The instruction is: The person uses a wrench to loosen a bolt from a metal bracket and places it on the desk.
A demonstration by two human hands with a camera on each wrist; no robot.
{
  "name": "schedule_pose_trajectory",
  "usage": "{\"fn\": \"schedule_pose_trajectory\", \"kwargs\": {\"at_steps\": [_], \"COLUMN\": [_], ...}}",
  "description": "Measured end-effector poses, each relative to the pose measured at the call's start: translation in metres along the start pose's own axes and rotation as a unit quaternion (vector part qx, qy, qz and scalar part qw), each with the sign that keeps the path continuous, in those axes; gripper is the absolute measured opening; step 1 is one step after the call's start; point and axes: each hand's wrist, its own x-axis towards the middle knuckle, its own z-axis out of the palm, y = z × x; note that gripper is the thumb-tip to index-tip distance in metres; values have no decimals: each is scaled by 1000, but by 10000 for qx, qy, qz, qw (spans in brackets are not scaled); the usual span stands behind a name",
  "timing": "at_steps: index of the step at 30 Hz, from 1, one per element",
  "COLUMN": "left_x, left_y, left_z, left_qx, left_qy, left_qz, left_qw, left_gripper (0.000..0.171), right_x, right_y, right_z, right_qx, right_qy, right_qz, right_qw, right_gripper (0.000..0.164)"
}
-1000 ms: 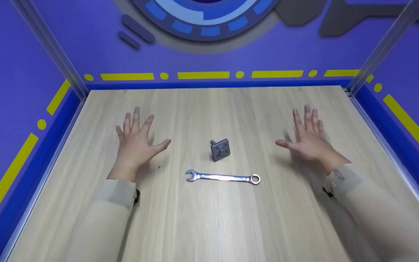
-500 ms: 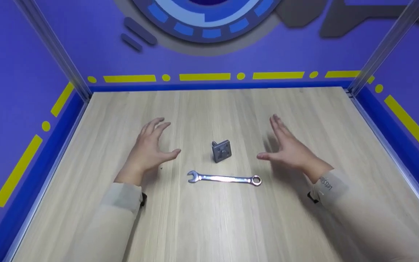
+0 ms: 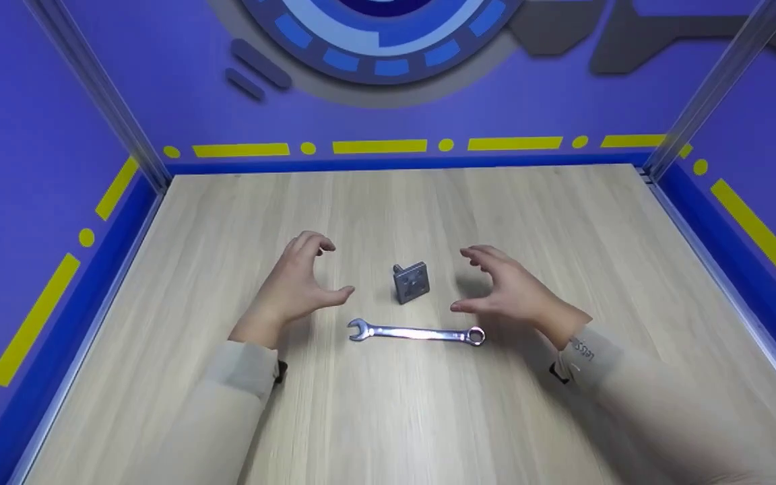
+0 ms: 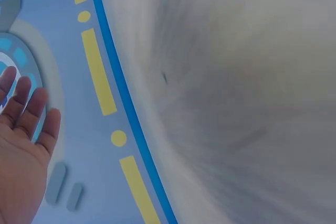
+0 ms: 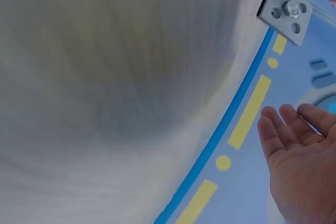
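Between my two hands, a small grey square metal plate (image 3: 412,283) stands on edge on the table, a bolt (image 3: 398,269) sticking out behind it. The right wrist view shows holes near the corners of the plate (image 5: 286,11) and a bolt through its middle. Nearer to me lies a shiny combination wrench (image 3: 417,333), its open end left and ring end right. To the left of the plate my left hand (image 3: 292,283) hovers, thumb apart from loosely bent fingers, holding nothing. On the other side my right hand (image 3: 516,286) mirrors it, also holding nothing.
A pale wood-grain table (image 3: 388,417) carries these things. Blue panels (image 3: 388,114) with yellow dashes rise at its back and both sides, with metal posts (image 3: 112,101) at the back corners. A tiny dark mark (image 4: 164,77) shows on the table in the left wrist view.
Both hands have moved inward toward the plate from wide apart, and their spread fingers have bent loosely. The plate and wrench have stayed in place on the table.
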Motion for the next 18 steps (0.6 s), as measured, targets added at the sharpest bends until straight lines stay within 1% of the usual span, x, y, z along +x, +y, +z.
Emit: {"fn": "schedule_pose_trajectory", "kwargs": {"at_steps": [3,6,13,18], "left_x": [1,4,9,9], "left_y": [5,9,16,21], "left_z": [5,9,20,32], "left_qx": [-130,-236,-306,-300], "left_qy": [-99,-225,-604,-862], "left_qz": [124,161,59,103], "left_qw": [9998,9993,9977,9958], "left_gripper": [75,73,66,63], "right_x": [2,3,6,6], "right_y": [-4,-8,-20,-28], "right_z": [4,8,23,36], "right_qx": [235,364,83,-100], "right_qy": [-73,-145,-413,-695], "right_qz": [-107,-248,-439,-478], "right_qw": [9996,9989,9981,9964], "right_gripper": [93,80,60,53]}}
